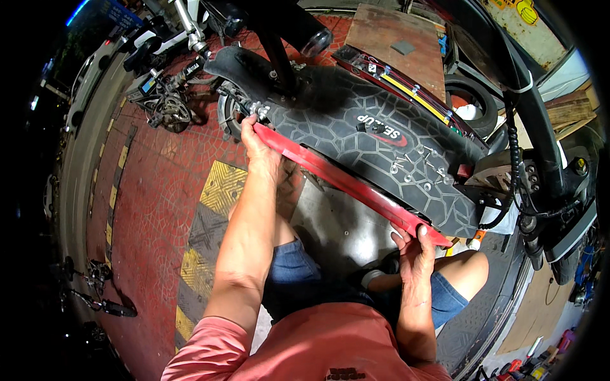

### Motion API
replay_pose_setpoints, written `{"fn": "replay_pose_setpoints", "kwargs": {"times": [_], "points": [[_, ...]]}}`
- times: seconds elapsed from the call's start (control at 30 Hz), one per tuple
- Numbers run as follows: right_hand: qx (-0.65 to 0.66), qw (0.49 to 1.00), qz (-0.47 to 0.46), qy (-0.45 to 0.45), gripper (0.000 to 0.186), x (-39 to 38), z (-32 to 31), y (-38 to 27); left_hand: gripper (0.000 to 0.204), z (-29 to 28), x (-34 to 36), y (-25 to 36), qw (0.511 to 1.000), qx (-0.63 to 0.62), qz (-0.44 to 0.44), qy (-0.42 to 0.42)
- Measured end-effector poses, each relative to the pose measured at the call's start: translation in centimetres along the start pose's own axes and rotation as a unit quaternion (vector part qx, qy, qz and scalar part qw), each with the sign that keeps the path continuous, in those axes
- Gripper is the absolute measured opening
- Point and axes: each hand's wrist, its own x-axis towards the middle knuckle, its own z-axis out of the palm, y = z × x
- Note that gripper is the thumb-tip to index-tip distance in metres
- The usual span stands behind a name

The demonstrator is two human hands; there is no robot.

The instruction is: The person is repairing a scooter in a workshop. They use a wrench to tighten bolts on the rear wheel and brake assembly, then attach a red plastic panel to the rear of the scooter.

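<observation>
A long red side trim strip (346, 180) runs slantwise along the near edge of an electric scooter's black deck (330, 120). My left hand (259, 143) grips its far left end, near the scooter's wheel (230, 116). My right hand (416, 253) pinches the near right end between thumb and fingers. Several loose screws and washers (419, 170) lie on the deck's patterned mat. A small black piece (370, 127) rests beside them. Whether the strip touches the deck along its whole length, I cannot tell.
A second strip with yellow inlay (416, 97) lies along the deck's far side, near a brown board (387, 38). A tyre (475, 101) stands behind it. On the right rises the scooter's black stem (540, 120) with cables. Bicycles (165, 95) stand left, on red paving.
</observation>
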Motion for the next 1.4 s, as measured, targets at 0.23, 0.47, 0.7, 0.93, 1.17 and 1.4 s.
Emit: {"fn": "replay_pose_setpoints", "kwargs": {"times": [0.23,0.47,0.7,0.93,1.17,1.4], "points": [[-0.047,0.997,0.016,0.051,0.051,-0.7,1.7,-1.0,0.032,0.8,-2.2,0.6,0.999,0.031,-0.027,-0.014],[-0.072,0.996,0.018,0.046,0.049,-1.1,2.3,-1.3,0.031,-1.6,1.0,0.4,0.999,0.021,-0.027,-0.030],[-0.086,0.993,0.034,0.069,0.052,-1.3,3.2,-2.0,0.030,-1.7,1.8,-0.4,0.999,0.014,-0.012,-0.036],[-0.084,0.993,0.030,0.078,0.054,-1.0,2.5,-2.2,0.033,1.0,-1.5,-1.1,0.999,0.000,0.019,-0.051],[-0.073,0.995,0.023,0.066,0.053,-0.7,2.1,-2.6,0.040,0.8,-1.1,-1.6,0.998,-0.001,0.009,-0.066],[-0.077,0.995,0.025,0.060,0.055,-0.7,1.5,-2.6,0.062,0.8,-1.3,-2.4,0.998,0.000,0.016,-0.060]]}}
